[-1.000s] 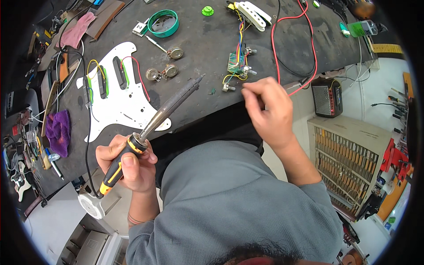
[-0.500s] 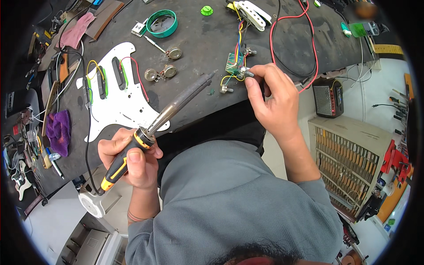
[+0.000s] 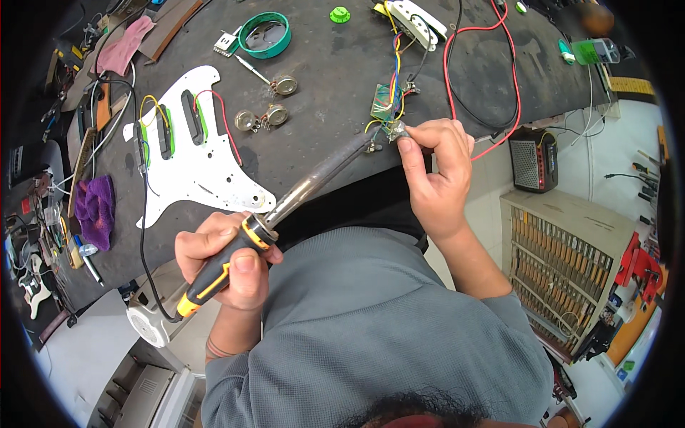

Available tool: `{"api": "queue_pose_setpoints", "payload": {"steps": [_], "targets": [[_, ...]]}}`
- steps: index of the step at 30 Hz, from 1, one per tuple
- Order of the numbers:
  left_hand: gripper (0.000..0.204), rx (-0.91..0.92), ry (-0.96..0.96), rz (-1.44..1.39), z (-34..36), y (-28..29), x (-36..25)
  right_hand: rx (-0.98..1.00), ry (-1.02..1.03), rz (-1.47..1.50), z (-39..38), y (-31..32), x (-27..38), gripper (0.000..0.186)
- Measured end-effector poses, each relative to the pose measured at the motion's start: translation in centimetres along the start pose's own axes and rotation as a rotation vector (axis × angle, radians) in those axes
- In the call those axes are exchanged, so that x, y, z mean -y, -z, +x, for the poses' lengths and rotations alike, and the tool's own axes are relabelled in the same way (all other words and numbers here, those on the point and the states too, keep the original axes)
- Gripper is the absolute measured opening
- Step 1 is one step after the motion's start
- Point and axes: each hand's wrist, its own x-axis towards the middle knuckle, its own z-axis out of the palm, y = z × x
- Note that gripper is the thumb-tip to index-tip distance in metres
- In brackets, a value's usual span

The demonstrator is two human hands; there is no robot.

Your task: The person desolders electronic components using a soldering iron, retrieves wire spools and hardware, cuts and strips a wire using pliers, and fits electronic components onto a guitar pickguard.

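My left hand is closed around the black and yellow handle of a soldering iron. The iron's dark tip reaches up and right to the wired parts by my other hand; whether it touches them I cannot tell. Between thumb and fingers, my right hand pinches a small metal potentiometer. It hangs on wires from a green circuit board lying at the bench's near edge. Colored wires run from the board up to a white pickup.
A white guitar pickguard with pickups lies to the left. Loose potentiometers and a green round dish sit beyond it. Red and black cables loop at the right. A wooden tool rack stands below the bench.
The soldering iron has moved right, its tip coming up to the wired parts. My right hand has shifted slightly down with the potentiometer, and the board has turned a little.
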Motion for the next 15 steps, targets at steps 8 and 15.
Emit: {"api": "queue_pose_setpoints", "payload": {"steps": [8, 15], "targets": [[0.038, 0.156, -0.036, 0.061, -0.1, 0.3, -0.3, -0.051, 0.052, 0.028, -0.5, -0.5, -0.6, 0.019], [0.036, 0.111, -0.052, 0.126, 0.1, -1.1, -0.7, -0.077, 0.072, 0.029, -0.5, -0.8, -0.8, 0.020]]}}
